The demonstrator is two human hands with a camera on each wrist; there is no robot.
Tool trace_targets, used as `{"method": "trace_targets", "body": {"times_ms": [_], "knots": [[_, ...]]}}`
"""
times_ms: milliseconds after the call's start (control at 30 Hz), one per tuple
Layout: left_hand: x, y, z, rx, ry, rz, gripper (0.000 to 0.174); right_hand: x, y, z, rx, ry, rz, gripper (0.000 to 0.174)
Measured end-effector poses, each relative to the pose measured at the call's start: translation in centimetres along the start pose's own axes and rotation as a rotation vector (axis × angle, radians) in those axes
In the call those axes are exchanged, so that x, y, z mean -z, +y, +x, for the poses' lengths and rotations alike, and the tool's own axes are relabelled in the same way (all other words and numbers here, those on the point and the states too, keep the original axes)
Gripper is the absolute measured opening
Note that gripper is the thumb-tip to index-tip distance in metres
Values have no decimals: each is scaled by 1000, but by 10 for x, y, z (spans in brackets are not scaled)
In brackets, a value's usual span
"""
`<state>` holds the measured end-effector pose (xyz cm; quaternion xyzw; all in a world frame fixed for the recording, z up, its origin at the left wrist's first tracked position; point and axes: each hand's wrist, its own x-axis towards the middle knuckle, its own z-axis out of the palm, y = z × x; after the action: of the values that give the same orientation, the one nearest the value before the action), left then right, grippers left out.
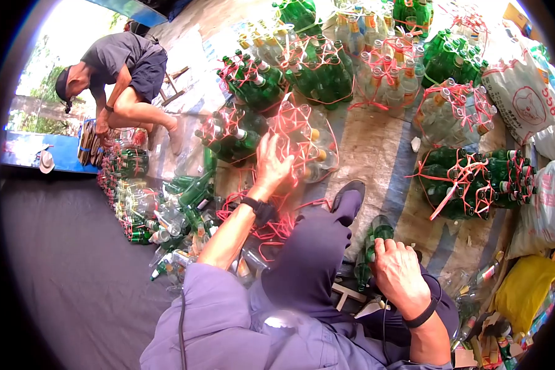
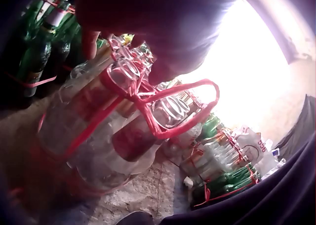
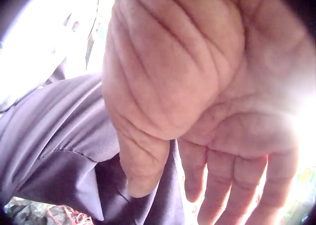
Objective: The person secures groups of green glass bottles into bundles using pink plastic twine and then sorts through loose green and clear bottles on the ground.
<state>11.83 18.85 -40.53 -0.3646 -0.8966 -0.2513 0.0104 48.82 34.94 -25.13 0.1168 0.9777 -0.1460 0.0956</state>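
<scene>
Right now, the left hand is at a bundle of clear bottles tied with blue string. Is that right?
Not quite: the string is pinkish red, not blue, as the left wrist view shows. The left hand is at a bundle of clear bottles.

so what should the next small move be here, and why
Probably bring over the right hand, whose palm looks empty, to help snug the red cord loop: it stands wide of a clear glass bottle's neck, and the left hand is at that bundle.
</scene>
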Motion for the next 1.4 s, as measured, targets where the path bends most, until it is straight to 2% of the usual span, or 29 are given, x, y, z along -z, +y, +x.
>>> {"method": "trace_targets", "body": {"times_ms": [33, 67, 133, 167, 233, 333, 367, 400, 467, 533, 600, 633, 667, 733, 767, 833, 867, 933, 1000, 1067, 1100, 1133, 1200, 1233, 1267, 1333, 1400], "knots": [[-2, -11, -9, 11, 13, -26, 81, 1, -1, 0, 4, -12, -4, 34], [-3, -21, -16, 127, -57, -191, 83, 2, -1, 0, 11, -14, -2, 34], [-2, -30, -21, 344, -123, -256, 89, 2, -2, 1, 10, -23, -5, 34], [-3, -33, -21, 388, -160, -329, 92, 3, -3, 1, 10, -27, -9, 34], [2, -18, -19, 494, -262, -530, 95, 3, -3, 2, 16, -33, -9, 34], [5, 7, -20, 335, -246, -507, 88, 0, -2, 6, 18, -61, 13, 35], [-6, -1, -23, 244, -136, -364, 67, -1, -2, 7, 9, -70, 21, 35], [-4, -1, -21, 247, -130, -363, 67, -1, -1, 9, -1, -80, 28, 35], [2, -2, -18, 333, -330, -482, 60, -4, 1, 12, -7, -134, 43, 36], [10, 14, -18, 371, -291, -523, 60, -5, -1, 11, 13, -73, 68, 38], [8, 18, -15, 683, -348, -903, 65, -6, -1, 13, 17, -91, 85, 36], [-1, 13, -17, 622, -273, -910, 66, -6, -2, 15, -18, -138, 88, 43], [-42, -33, -24, 302, -155, -664, 74, -6, -2, 15, -55, -185, 90, 50], [-41, -17, -26, 559, -115, -887, 84, -5, -3, 16, -52, -187, 94, 48], [-36, -13, -25, 562, -114, -886, 84, -5, -3, 16, -53, -180, 95, 47], [-31, -9, -22, 516, -136, -938, 106, -5, -3, 16, -52, -176, 97, 46], [-29, -7, -19, 519, -134, -936, 106, -5, -4, 16, -50, -162, 100, 44], [-23, -3, -15, 378, -174, -935, 102, -4, -4, 16, -42, -151, 106, 42], [-20, -2, -15, 413, -194, -1024, 98, -5, -3, 16, -40, -148, 133, 39], [-23, -5, -16, 329, -164, -946, 98, -3, -4, 16, -41, -146, 132, 39], [-29, -8, -12, 217, -94, -894, 96, -3, -5, 15, -44, -144, 129, 39], [-33, -11, -12, 219, -96, -894, 96, -5, -4, 14, -45, -147, 130, 39], [-31, -13, -10, 400, -210, -997, 88, -9, -3, 14, -49, -175, 109, 42], [-11, 5, -5, 562, -326, -1125, 86, -9, -3, 15, -46, -183, 98, 41], [-18, -2, -3, 515, -279, -1147, 86, -9, -4, 14, -36, -188, 90, 41], [-46, -31, 8, 352, -239, -1147, 105, -11, -4, 15, -31, -189, 95, 46], [-30, -20, 16, 328, -187, -1085, 93, -12, -3, 16, -26, -199, 120, 50]]}}
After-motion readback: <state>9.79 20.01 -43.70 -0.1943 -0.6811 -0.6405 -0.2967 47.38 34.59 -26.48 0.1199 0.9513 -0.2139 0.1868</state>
